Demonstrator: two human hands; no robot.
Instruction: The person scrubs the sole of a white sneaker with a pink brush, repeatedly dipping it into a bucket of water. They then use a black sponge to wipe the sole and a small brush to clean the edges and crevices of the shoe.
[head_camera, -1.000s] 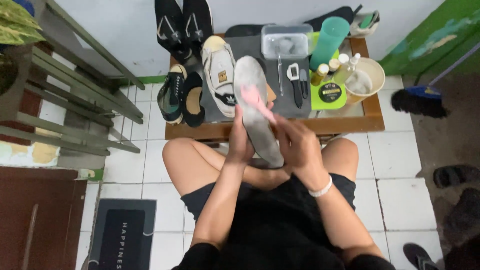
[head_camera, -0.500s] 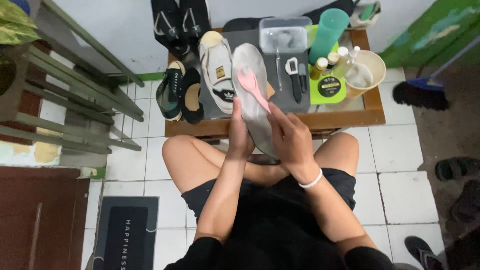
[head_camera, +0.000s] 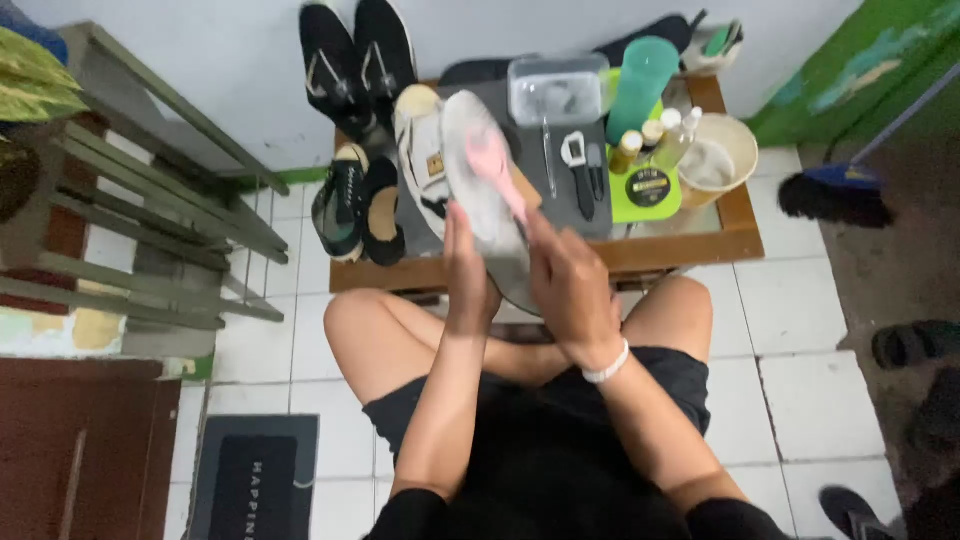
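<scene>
While my left hand (head_camera: 468, 270) braces the grey shoe (head_camera: 490, 200) sole-up, fingers wrapped round its edge, my right hand (head_camera: 572, 285) grips the pink brush (head_camera: 497, 170) against it above the surface (head_camera: 690, 245).

Low wooden counter (head_camera: 740, 235) on white-tiled floor (head_camera: 800, 330). On top: grey mat (head_camera: 560, 215), clear plastic box (head_camera: 558, 88), teal tumbler (head_camera: 640, 90), small bottles (head_camera: 672, 138), cream bowl (head_camera: 725, 160), round green tin (head_camera: 648, 187), white sneaker (head_camera: 420, 150), dark shoes (head_camera: 352, 200) at left edge.
</scene>
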